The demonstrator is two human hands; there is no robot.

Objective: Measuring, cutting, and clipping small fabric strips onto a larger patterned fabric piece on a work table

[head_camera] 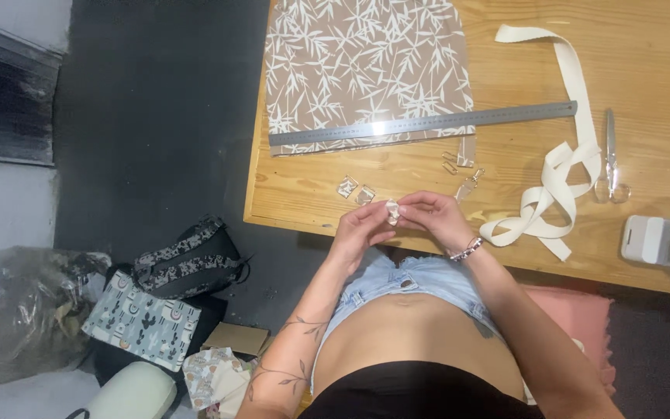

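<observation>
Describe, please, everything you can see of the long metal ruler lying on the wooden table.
The metal ruler is a long, thin, flat strip of grey steel with a bright glare spot near its left half. It lies flat and slightly slanted, its right end higher in the picture. Its left part rests across the lower edge of the brown leaf-print fabric; its right end reaches the cream webbing strap on the wooden table. Neither hand touches it. Markings are too small to read.
</observation>
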